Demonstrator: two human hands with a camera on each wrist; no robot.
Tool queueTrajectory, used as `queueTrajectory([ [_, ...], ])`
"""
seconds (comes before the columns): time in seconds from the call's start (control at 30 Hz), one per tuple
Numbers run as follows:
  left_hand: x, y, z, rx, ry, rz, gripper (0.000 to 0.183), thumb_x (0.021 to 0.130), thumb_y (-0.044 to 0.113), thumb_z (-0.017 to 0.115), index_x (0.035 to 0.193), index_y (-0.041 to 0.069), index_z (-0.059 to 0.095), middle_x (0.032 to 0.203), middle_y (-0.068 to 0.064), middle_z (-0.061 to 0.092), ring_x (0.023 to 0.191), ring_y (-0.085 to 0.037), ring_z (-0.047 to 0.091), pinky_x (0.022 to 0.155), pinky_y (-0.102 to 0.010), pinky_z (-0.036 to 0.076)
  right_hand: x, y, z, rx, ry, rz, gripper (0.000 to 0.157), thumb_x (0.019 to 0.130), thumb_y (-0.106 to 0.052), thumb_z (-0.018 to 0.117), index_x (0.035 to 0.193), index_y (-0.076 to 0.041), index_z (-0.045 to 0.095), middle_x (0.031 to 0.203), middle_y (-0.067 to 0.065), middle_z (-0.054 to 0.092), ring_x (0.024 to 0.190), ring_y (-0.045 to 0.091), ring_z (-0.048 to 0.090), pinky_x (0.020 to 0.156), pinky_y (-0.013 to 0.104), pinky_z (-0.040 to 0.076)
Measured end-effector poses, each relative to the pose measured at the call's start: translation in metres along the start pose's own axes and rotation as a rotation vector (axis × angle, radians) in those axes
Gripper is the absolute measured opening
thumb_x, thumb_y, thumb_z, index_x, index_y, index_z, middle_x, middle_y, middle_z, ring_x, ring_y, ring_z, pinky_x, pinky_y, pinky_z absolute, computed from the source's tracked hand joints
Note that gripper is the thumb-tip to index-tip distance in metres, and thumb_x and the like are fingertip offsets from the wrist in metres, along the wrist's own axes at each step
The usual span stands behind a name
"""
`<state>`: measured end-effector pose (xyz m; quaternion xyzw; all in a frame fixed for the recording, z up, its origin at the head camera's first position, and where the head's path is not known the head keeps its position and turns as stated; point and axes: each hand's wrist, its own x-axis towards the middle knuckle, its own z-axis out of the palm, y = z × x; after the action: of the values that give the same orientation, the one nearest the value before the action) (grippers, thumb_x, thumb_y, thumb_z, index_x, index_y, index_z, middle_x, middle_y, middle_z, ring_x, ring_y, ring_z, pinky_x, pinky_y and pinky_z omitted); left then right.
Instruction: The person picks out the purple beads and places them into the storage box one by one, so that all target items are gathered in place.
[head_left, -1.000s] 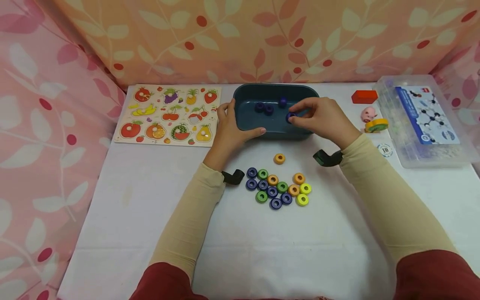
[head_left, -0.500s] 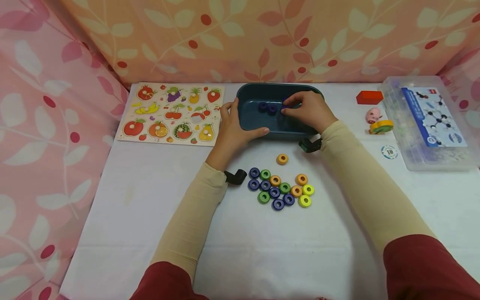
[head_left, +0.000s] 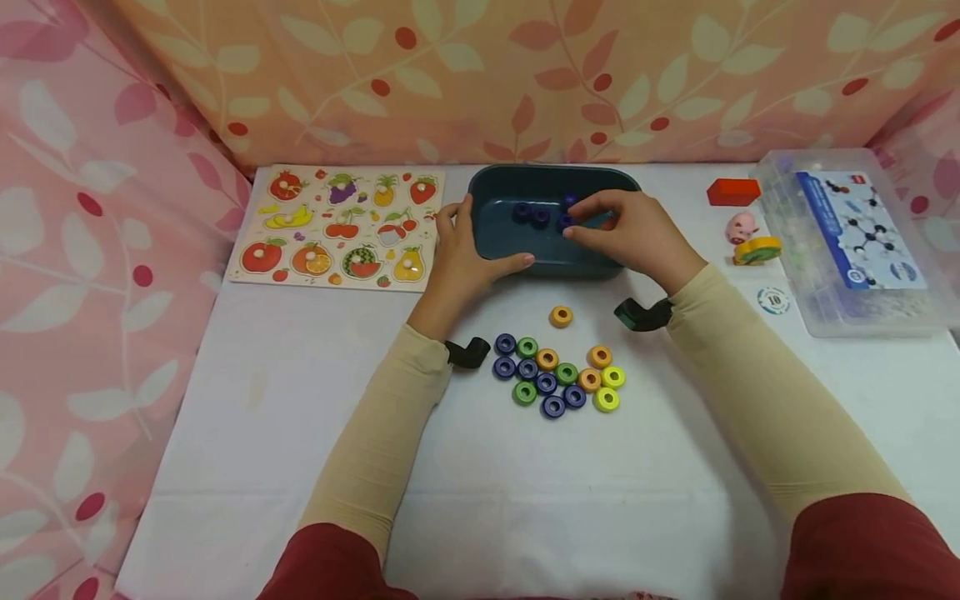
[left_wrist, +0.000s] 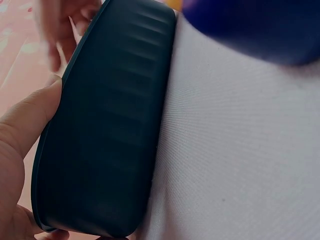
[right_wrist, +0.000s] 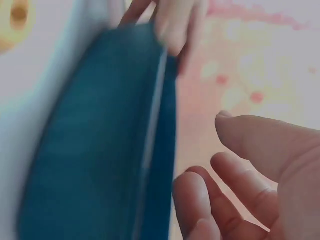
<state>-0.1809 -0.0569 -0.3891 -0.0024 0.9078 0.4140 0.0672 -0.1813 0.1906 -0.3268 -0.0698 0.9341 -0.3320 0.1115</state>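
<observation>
Purple ring-shaped beads [head_left: 540, 217] lying in dark-teal plastic tray [head_left: 570, 268]

Left grip [head_left: 461, 262] is clasping the tray; right grip [head_left: 637, 232] is hovering above, fingertips parted, seemingly pinching nothing. Lifting straight up should be sparing beads a nudge.

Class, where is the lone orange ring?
In the head view, the lone orange ring lies slightly right of centre, between the tray and the ring cluster.
</observation>
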Motion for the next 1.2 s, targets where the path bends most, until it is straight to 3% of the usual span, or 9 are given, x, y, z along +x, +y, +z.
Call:
queueTrajectory([
  [0.23,0.001,0.0,0.0,-0.009,-0.005,0.01,0.132,0.064,0.074,0.08,0.162,0.027,0.005,0.16,0.0,0.007,0.143,-0.027,0.032,0.119,-0.043,0.032,-0.048,-0.009,0.011,0.018,-0.109,-0.086,0.032,0.086,-0.041,0.079,0.113,-0.024,0.074,0.106,-0.002,0.071,0.084,0.021,0.06,0.069,0.035,0.05],
  [0.4,0.0,0.0,0.001,-0.017,-0.009,0.007,0.131,0.064,0.073,0.08,0.162,0.028,0.006,0.16,0.0,0.007,0.142,-0.027,0.032,0.119,-0.043,0.032,-0.086,0.006,0.026,0.062,-0.295,-0.11,0.024,0.085,-0.033,0.081,0.106,-0.021,0.075,0.086,-0.002,0.071,0.077,0.02,0.059,0.064,0.031,0.048],
  [0.53,-0.001,0.001,0.0,-0.024,0.001,0.011,0.13,0.065,0.07,0.082,0.162,0.027,0.006,0.159,-0.001,0.009,0.141,-0.028,0.033,0.118,-0.043,0.033,-0.111,0.021,0.04,0.125,-0.391,-0.159,0.021,0.083,-0.032,0.083,0.101,-0.024,0.075,0.088,-0.006,0.07,0.074,0.016,0.058,0.064,0.027,0.048],
  [0.67,-0.001,0.002,0.0,-0.022,0.007,0.011,0.13,0.066,0.069,0.082,0.162,0.026,0.007,0.159,-0.001,0.009,0.141,-0.028,0.033,0.119,-0.043,0.033,-0.129,0.029,0.055,0.128,-0.382,-0.239,0.019,0.082,-0.027,0.084,0.099,-0.028,0.075,0.101,-0.01,0.069,0.075,0.011,0.059,0.067,0.025,0.051],
  [0.8,-0.001,0.001,0.0,-0.018,-0.001,0.009,0.13,0.065,0.071,0.081,0.162,0.027,0.006,0.159,-0.001,0.008,0.142,-0.027,0.031,0.119,-0.042,0.031,-0.139,0.029,0.065,0.053,-0.323,-0.273,0.022,0.081,-0.022,0.086,0.098,-0.03,0.075,0.102,-0.015,0.066,0.078,0.008,0.058,0.069,0.023,0.051],
  [0.93,-0.001,0.0,0.0,-0.021,-0.002,0.008,0.131,0.065,0.072,0.081,0.162,0.028,0.006,0.159,0.0,0.007,0.142,-0.027,0.032,0.119,-0.042,0.031,-0.142,0.028,0.071,-0.027,-0.264,-0.312,0.022,0.081,-0.021,0.086,0.097,-0.03,0.075,0.102,-0.018,0.064,0.081,0.006,0.058,0.072,0.022,0.05],
  [1.2,-0.001,0.001,-0.001,-0.023,-0.004,0.007,0.13,0.065,0.072,0.08,0.162,0.028,0.006,0.16,0.0,0.007,0.142,-0.026,0.031,0.12,-0.041,0.031,-0.143,0.028,0.08,-0.052,-0.203,-0.334,0.022,0.082,-0.019,0.084,0.098,-0.03,0.074,0.104,-0.018,0.062,0.081,0.005,0.056,0.072,0.021,0.05],
])
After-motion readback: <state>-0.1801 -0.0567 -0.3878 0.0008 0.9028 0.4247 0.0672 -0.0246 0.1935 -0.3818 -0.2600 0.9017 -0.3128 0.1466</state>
